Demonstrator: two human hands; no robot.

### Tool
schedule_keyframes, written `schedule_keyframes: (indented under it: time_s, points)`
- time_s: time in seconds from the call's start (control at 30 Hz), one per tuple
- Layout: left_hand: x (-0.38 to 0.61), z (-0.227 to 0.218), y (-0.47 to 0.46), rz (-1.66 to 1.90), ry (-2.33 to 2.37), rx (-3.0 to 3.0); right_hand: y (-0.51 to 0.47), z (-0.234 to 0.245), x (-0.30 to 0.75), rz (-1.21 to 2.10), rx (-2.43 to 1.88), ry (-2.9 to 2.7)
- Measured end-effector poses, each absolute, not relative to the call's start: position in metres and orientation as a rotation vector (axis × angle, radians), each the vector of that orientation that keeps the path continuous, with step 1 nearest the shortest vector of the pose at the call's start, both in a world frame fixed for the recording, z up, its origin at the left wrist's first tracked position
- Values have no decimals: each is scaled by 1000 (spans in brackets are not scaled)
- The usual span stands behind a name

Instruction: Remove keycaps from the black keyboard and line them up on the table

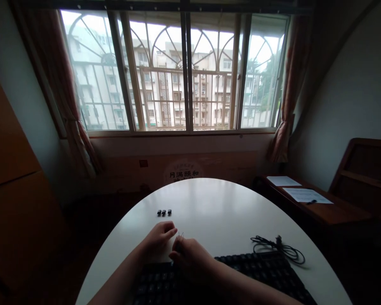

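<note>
My right hand (190,252) is closed around a wire keycap puller (180,237), whose thin wire prongs point up above the fingers. Just left of it, my left hand (161,235) has its fingers curled in and the thumb reaching toward the wires. Whether anything sits in the left fingers is hidden. Below both hands lies a black keyboard (260,271), partly covered by my forearms. Beyond the left hand, three small black keycaps (164,212) stand in a short row.
A coiled black cable (282,245) lies behind the keyboard's right side on the white round-edged table (209,195). To the right, a wooden chair or bench (336,212) carries papers (305,195) and a dark pen (311,202). A barred window (184,76) is ahead.
</note>
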State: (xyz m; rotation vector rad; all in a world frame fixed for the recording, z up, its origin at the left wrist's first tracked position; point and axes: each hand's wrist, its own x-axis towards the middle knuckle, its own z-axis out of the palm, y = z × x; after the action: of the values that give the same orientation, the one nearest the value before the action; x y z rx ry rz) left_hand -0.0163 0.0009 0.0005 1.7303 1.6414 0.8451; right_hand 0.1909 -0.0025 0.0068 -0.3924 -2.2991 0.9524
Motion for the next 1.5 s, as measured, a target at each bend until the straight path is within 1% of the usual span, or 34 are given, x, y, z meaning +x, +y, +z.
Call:
schedule_keyframes:
  time_s: [0.1, 0.27, 0.4, 0.6, 0.8, 1.07, 1.23, 1.33, 1.5]
  points:
    - [-17, 2, 1, 825, 1657, 1746, 0, 5, 188, 986, -369, -2240]
    - [-19, 4, 0, 782, 1637, 1775, 7, -1, 181, 1027, -425, -1947]
    - [-20, 0, 0, 819, 1537, 1703, 7, -1, 180, 1017, -376, -1939]
    - [-7, 8, -6, 837, 1398, 1603, 11, -3, 180, 1049, -510, -1779]
    - [7, 24, -17, 745, 1352, 1563, 22, -14, 177, 1226, -605, -1633]
    - [8, 22, -15, 781, 1212, 1612, 22, -18, 176, 1362, -505, -1570]
    - [8, 24, -17, 801, 1249, 1543, 23, -19, 171, 1422, -522, -1455]
    - [4, 20, -14, 836, 1282, 1544, 23, -17, 172, 1418, -525, -1376]
    - [-7, 9, -4, 989, 1301, 1545, 31, -16, 181, 1298, -594, -1309]
